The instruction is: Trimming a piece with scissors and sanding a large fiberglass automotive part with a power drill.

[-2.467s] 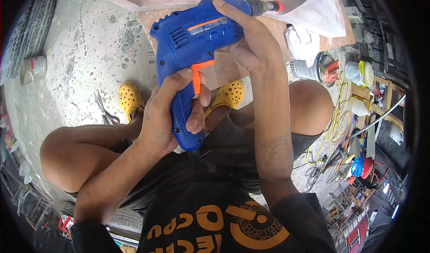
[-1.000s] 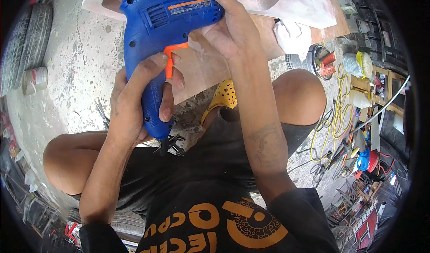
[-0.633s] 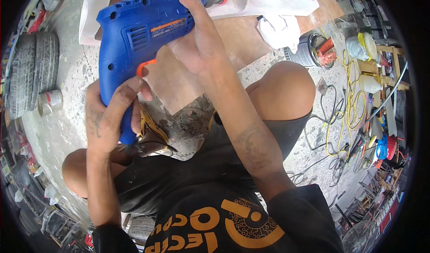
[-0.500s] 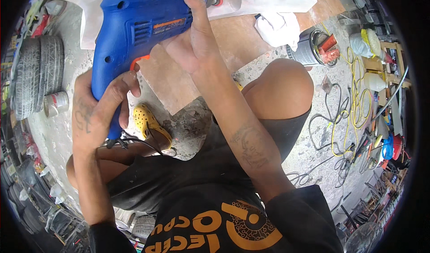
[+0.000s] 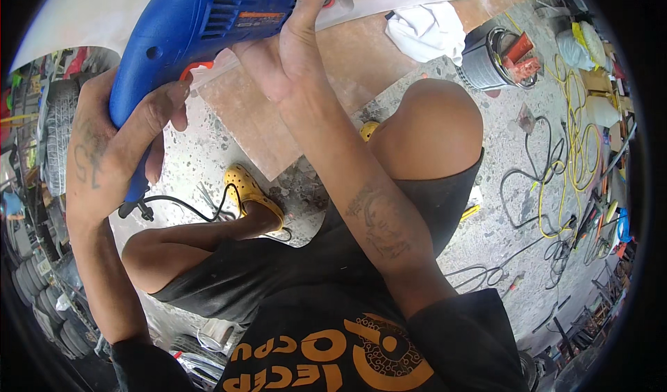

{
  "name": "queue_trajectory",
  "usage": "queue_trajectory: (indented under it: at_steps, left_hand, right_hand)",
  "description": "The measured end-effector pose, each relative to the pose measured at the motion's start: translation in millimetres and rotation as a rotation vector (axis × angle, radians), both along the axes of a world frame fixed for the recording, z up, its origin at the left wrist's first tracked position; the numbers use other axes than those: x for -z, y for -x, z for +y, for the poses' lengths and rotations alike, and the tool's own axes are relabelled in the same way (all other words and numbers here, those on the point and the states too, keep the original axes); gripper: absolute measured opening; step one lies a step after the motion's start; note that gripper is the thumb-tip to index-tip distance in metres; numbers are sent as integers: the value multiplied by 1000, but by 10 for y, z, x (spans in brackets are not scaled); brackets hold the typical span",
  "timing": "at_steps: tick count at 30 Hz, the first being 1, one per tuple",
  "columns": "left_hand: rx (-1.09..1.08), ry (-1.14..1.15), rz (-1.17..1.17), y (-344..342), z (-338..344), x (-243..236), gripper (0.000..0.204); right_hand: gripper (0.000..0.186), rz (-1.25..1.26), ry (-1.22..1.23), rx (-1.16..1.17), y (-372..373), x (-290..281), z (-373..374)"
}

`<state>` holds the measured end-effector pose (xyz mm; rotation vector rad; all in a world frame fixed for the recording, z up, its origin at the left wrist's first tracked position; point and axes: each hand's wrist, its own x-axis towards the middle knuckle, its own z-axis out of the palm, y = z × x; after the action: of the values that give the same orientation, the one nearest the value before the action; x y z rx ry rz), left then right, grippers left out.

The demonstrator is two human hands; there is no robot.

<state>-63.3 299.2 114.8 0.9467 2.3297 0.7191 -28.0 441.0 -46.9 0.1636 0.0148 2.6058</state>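
A blue corded power drill (image 5: 187,31) is held between my two hands, its front end pointing right at the top of the view. My left hand (image 5: 114,131) is wrapped round its handle, with the thumb and fingers just below the orange-red trigger. Under the front of the body, my right hand (image 5: 285,59) supports it, thumb up along the near side. A red round tip (image 5: 328,0) shows beyond that thumb, against a white curved panel (image 5: 76,17). Whether the tip touches the panel, I cannot tell. The black cord leaves the bottom of the handle.
A brown sheet (image 5: 264,131) lies on the speckled floor under the panel. On the right are a white cloth (image 5: 425,31), a tin can (image 5: 483,65) with red-handled tools, and coiled yellow and black cables (image 5: 573,156). Tyres (image 5: 61,131) stand at the left.
The drill and both hands have shifted left and slightly up in the view. The grip of both hands stays much the same.
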Motion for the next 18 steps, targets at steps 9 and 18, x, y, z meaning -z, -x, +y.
queue_trajectory:
  at_steps: [9,18]
  left_hand:
    - [-34,19,41,-117,-119,-42,48]
    - [-296,-239,-342,-506,-825,520,37]
  right_hand:
    - [71,50,-42,40,62,107,-159]
    - [83,17,-376,-269,-120,169,-433]
